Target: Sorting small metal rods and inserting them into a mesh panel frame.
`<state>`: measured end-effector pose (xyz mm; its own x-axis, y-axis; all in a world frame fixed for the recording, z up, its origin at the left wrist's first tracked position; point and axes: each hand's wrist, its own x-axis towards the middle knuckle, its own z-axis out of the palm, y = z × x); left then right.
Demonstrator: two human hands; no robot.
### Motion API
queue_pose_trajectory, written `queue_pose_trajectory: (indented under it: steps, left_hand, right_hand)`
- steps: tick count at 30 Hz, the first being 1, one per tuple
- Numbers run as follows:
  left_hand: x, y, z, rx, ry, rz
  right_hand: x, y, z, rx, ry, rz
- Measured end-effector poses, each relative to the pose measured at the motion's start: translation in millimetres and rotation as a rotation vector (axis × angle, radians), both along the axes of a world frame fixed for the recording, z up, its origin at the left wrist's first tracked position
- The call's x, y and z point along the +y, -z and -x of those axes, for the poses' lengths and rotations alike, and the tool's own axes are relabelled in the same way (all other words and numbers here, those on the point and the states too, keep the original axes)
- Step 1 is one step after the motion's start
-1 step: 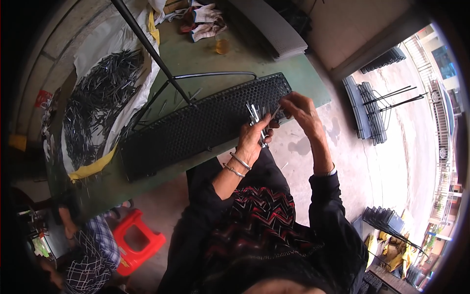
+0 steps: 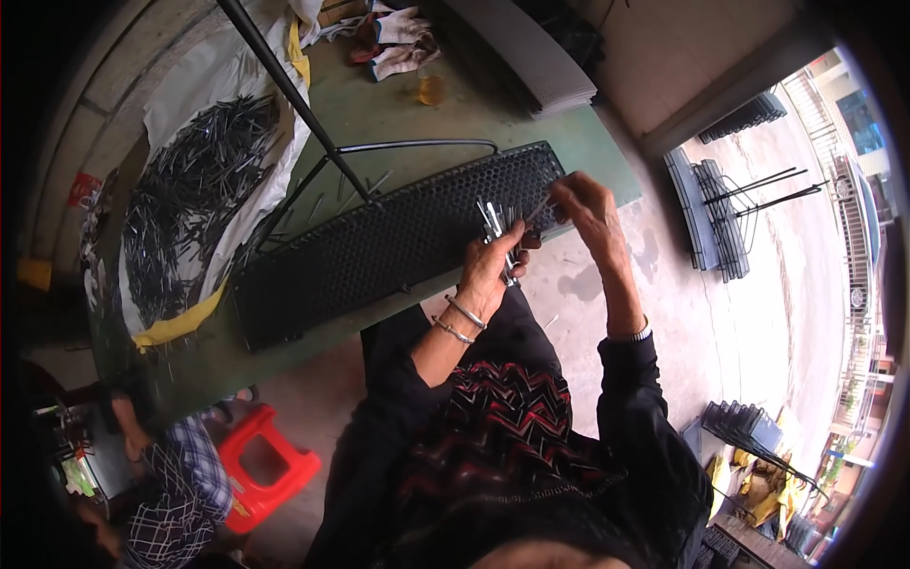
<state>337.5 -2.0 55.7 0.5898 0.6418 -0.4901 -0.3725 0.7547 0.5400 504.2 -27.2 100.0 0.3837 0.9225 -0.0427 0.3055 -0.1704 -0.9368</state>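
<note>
My left hand (image 2: 491,261) is closed round a bunch of thin metal pins (image 2: 492,220), which stick out above and below the fingers. Just to its right, my right hand (image 2: 586,211) is closed in a pinch, with what looks like one slim pin between the fingertips. Both hands are at the right end of a long black perforated metal panel (image 2: 398,213) lying across the green table. A black rod frame (image 2: 327,147) rises from the panel's far side. Some of the pins in my left palm are hidden by the fingers.
At the left, a white sack (image 2: 175,81) lies open with a heap of dark pins (image 2: 204,166). Loose pins lie near it on the green table (image 2: 398,123). Behind are a glass of amber liquid (image 2: 430,90), gloves (image 2: 403,43) and stacked panels (image 2: 559,81). A red stool (image 2: 299,469) stands near a seated person.
My right hand has moved slightly up and to the right, its fingertips drawing a little away from the left hand. The left hand and panel stay in place.
</note>
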Motion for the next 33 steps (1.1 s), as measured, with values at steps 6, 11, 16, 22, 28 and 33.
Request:
queue_pose_trajectory:
  steps: [6, 11, 16, 22, 28, 33]
  left_hand:
    - [1, 1, 0, 0.014, 0.038, 0.029]
    - [4, -2, -1, -0.011, 0.059, 0.026]
    - [6, 2, 1, 0.024, 0.044, 0.006]
    - [5, 2, -1, 0.016, 0.026, 0.009]
    - [4, 2, 3, 0.001, 0.018, -0.011]
    - [1, 3, 0, 0.028, 0.022, -0.034]
  right_hand:
    - [42, 28, -15, -0.489, 0.329, -0.347]
    - [60, 45, -25, -0.679, 0.341, -0.388]
    - [66, 45, -25, -0.668, 0.303, -0.321]
    - [62, 49, -20, -0.844, 0.239, -0.215]
    - [37, 17, -12, -0.605, 0.046, -0.008]
    - [7, -8, 5, -0.069, -0.356, 0.165]
